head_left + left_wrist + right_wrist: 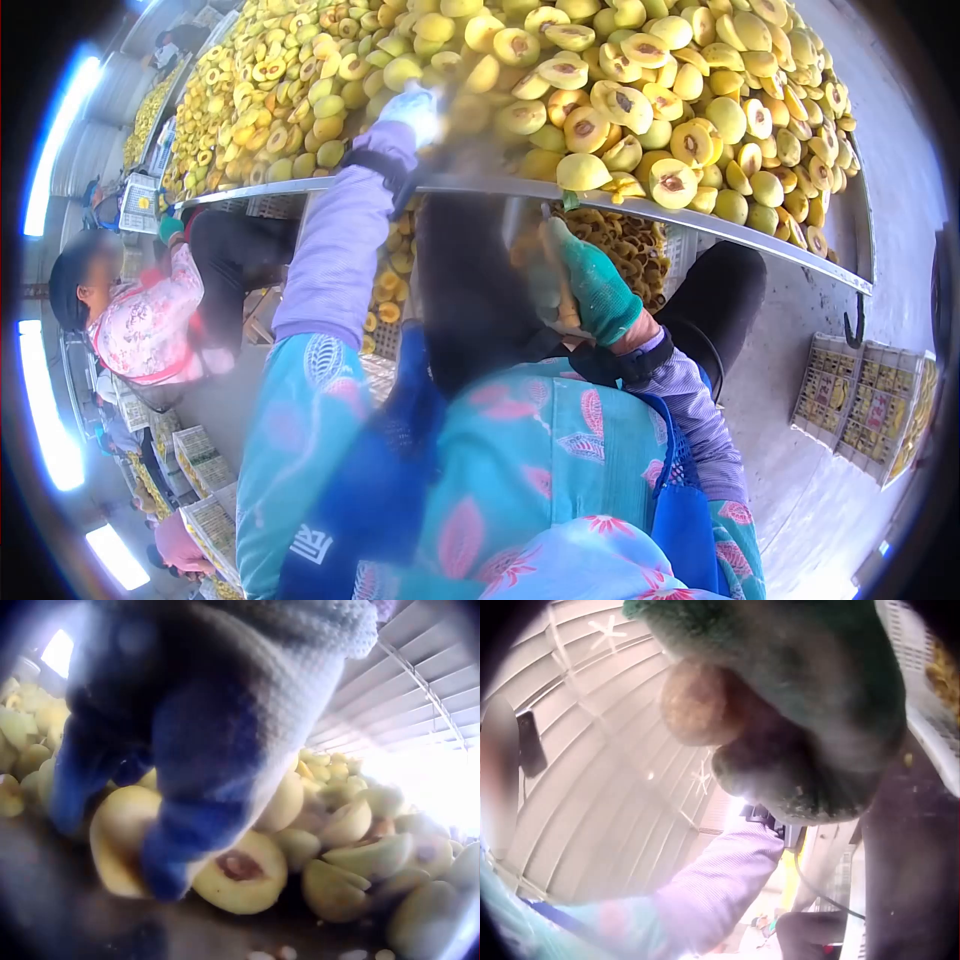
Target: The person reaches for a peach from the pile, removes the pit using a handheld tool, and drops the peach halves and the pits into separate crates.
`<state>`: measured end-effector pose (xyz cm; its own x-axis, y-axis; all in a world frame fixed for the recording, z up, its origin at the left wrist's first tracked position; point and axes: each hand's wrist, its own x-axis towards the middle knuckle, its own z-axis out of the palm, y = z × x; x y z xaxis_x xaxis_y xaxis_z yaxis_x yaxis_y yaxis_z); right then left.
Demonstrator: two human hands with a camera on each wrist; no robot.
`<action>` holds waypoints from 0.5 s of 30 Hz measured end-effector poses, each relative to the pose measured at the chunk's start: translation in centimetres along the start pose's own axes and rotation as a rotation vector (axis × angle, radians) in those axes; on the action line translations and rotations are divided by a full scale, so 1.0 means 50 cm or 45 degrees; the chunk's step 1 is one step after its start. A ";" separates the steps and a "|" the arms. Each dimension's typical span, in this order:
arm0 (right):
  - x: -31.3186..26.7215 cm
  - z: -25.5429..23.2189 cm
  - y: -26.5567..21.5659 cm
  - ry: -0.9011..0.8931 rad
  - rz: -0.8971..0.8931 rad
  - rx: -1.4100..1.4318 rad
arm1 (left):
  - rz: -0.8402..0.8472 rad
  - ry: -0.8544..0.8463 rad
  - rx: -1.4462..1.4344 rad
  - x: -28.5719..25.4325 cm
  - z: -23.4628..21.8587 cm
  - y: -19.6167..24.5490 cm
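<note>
A wide metal tray (700, 225) is heaped with halved yellow peaches (620, 110). My left hand (415, 108), in a white glove with blue fingertips (169, 855), reaches up onto the near side of the heap. Its curled fingers close over a peach half (120, 832), beside another half with its pit hollow facing up (240, 874). My right hand (592, 285), in a green glove, hangs below the tray's edge. It grips a brown wooden handle (697, 701); whatever is at the handle's other end is hidden.
A lower tray of fruit pieces (625, 245) sits under the big one. A person in pink floral clothes (140, 325) works at the left. Slatted crates (860, 400) stand on the floor at the right, and more crates (200, 460) at the lower left.
</note>
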<state>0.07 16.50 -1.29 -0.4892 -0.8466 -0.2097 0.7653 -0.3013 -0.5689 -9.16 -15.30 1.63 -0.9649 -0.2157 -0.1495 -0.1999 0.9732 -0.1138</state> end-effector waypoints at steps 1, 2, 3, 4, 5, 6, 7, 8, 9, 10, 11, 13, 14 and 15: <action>0.020 -0.015 0.019 0.060 -0.302 -0.444 | 0.064 0.006 -0.013 -0.022 -0.015 0.010; 0.034 -0.027 0.033 0.104 -0.453 -0.651 | 0.011 -0.087 -0.282 -0.048 -0.031 0.018; 0.047 -0.028 0.041 0.175 -0.600 -0.859 | 0.024 -0.012 -0.482 -0.049 0.003 -0.004; 0.055 -0.010 0.035 0.228 -0.593 -0.837 | 0.033 0.064 -0.686 -0.069 0.030 -0.021; 0.063 0.009 0.020 0.272 -0.634 -0.930 | 0.049 0.141 -0.815 -0.079 0.056 -0.031; 0.072 0.028 0.005 0.321 -0.674 -1.023 | 0.074 0.218 -0.944 -0.107 0.045 -0.017; 0.077 0.054 -0.016 0.362 -0.753 -1.229 | 0.106 0.293 -1.068 -0.135 0.034 -0.003; 0.080 0.075 -0.034 0.398 -0.830 -1.441 | 0.186 0.260 -1.271 -0.166 0.019 0.018; 0.087 0.087 -0.044 0.436 -0.916 -1.656 | 0.279 0.335 -1.304 -0.191 0.000 0.048; 0.095 0.090 -0.046 0.456 -1.095 -1.814 | 0.374 0.407 -1.334 -0.215 -0.019 0.077; 0.101 0.082 -0.040 0.474 -1.109 -1.870 | 0.476 0.574 -1.191 -0.236 -0.038 0.117; 0.109 0.060 -0.021 0.514 -1.128 -1.985 | 0.460 0.579 -1.599 -0.255 -0.031 0.175; 0.100 0.056 -0.023 0.500 -1.081 -1.946 | 0.444 0.565 -1.616 -0.259 -0.027 0.190; 0.086 0.062 -0.032 0.483 -1.034 -1.907 | 0.424 0.554 -1.634 -0.264 -0.028 0.204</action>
<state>-1.96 11.98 1.17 -0.7492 -0.4926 0.4427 -0.6110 0.2560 -0.7491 1.30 -2.41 3.81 -0.9247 -0.1508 0.3496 0.2611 0.4172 0.8705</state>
